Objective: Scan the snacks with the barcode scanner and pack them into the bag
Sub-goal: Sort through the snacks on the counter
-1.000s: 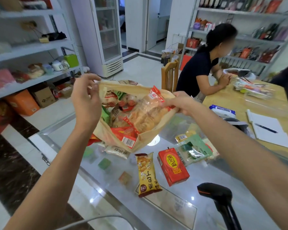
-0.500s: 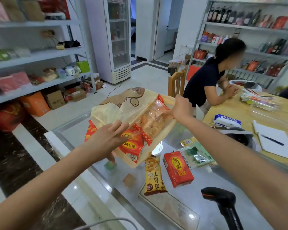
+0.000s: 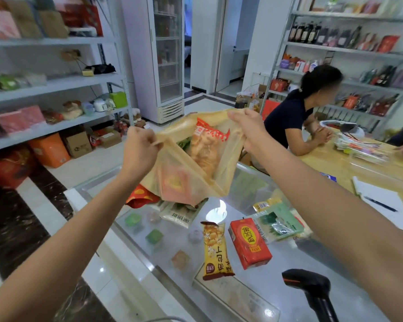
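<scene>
Two hands are holding open the thin, translucent tan plastic bag (image 3: 184,180). The left hand (image 3: 140,149) is pinching the rim at nine o'clock of the opening and the right hand (image 3: 247,129) is clenching it at two o'clock. The bag is hanging stretched between them above the glass counter top (image 3: 282,259).

Inside, a clear packet of golden snacks with a red top edge (image 3: 205,149) is standing nearly upright and poking through the mouth. Below the bag, at six o'clock, a long yellow popcorn packet (image 3: 215,249) is lying on the glass. A red rectangular carton (image 3: 249,242) is just beside it at its three o'clock, with pale green flat packets (image 3: 279,221) further that way. The black handheld barcode scanner (image 3: 310,284) is sitting at five o'clock, with neither hand touching it. A red foil pouch (image 3: 140,197) is showing at the bag's seven o'clock corner; I cannot tell whether it is inside or underneath.

The film is looking taut, so a harder pull is likely to tear the rim or slip it from the left pinch, dumping the load. If the bag tilts, the tall packet is liable to topple out. The swinging bottom could also sweep loose packets off the counter edge.
</scene>
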